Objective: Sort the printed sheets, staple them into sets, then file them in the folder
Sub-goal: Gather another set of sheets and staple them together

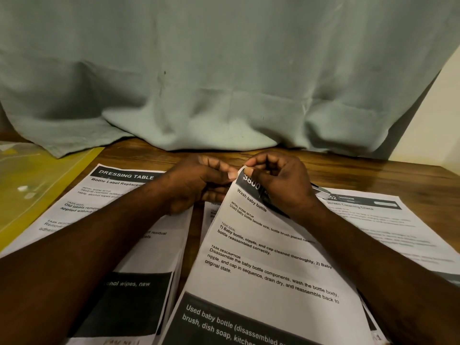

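Three groups of printed sheets lie on the wooden table. The middle set, headed "Wash baby bottle" (261, 265), is lifted at its top left corner. My right hand (278, 183) pinches that corner with curled fingers. My left hand (199, 180) meets the same corner, its thumb and fingers pinching the paper edge. A "Dressing Table" sheet (119, 195) lies to the left under my left forearm. Another printed sheet (388, 225) lies to the right. A yellow folder (37, 185) lies at the far left. A metal tool tip (321, 189), possibly the stapler, shows behind my right hand.
A pale green cloth (224, 70) hangs behind the table and drapes onto its back edge. Bare wooden table (373, 170) shows at the back right. More sheets lie beneath the middle set.
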